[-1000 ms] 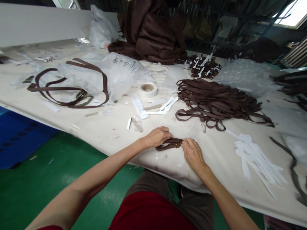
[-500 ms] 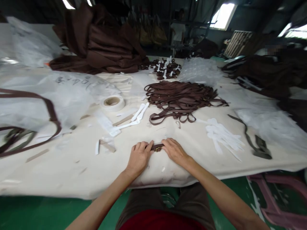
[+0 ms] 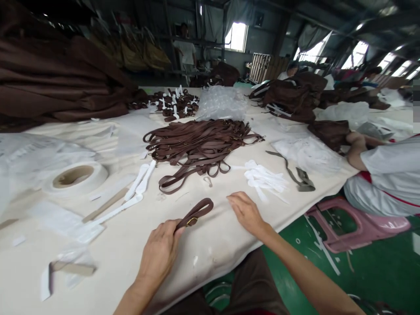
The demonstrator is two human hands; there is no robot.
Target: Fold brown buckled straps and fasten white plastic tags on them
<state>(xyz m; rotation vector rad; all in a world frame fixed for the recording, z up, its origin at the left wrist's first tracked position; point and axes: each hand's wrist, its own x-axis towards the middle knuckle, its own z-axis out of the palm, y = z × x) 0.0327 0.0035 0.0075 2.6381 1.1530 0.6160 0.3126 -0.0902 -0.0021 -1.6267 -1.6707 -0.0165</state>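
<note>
My left hand (image 3: 160,245) grips a folded brown strap (image 3: 200,208) with a small brass-coloured buckle. The strap's looped end sticks out past my fingers, up and to the right, over the pale tabletop. To the right of the loop, my right hand (image 3: 246,213) is stretched out with its fingers extended, holding nothing and apart from the strap. Just beyond that hand lies a bunch of white strips (image 3: 264,177). A large pile of brown straps (image 3: 197,142) with buckles is spread farther back on the table.
A roll of white tape (image 3: 98,175) and loose white strips (image 3: 141,186) lie at the left. An olive strap (image 3: 300,177) rests near the right edge. Brown fabric (image 3: 49,83) is heaped at the back left. A co-worker (image 3: 390,170) sits at the right by a pink stool (image 3: 344,223).
My right hand has let go of the strap and moved away to the right. The left hand keeps the strap, its loop now showing. My view has swung to the right.
</note>
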